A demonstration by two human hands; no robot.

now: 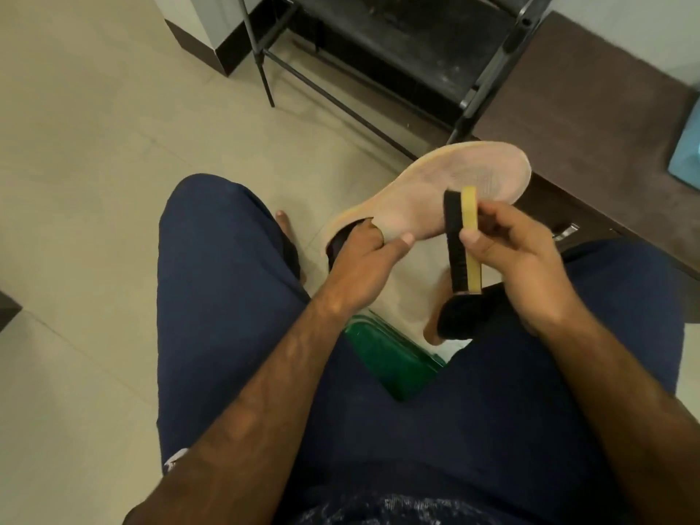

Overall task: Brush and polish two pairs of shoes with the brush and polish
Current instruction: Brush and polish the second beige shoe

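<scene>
— Where was the shoe [447,191]?
— In the air, pale sole up. The left hand [363,255] clasped its heel end, thumb lying on the sole, fingers tucked into the opening.
— And the brush [464,240]?
— Just right of that grasp, on edge, black bristles facing the sole. The right hand [530,259] pinched its yellow back between thumb and fingers. Whether bristles met sole, I couldn't tell.
— Under the hands?
— Blue trousers [227,316] on both knees, a green seat [390,358] between them.
— The room?
— Cream tiled floor [94,164] out to the left. Beyond the shoe, a black metal rack [397,51] and a dark brown ledge [591,119] along the wall.
</scene>
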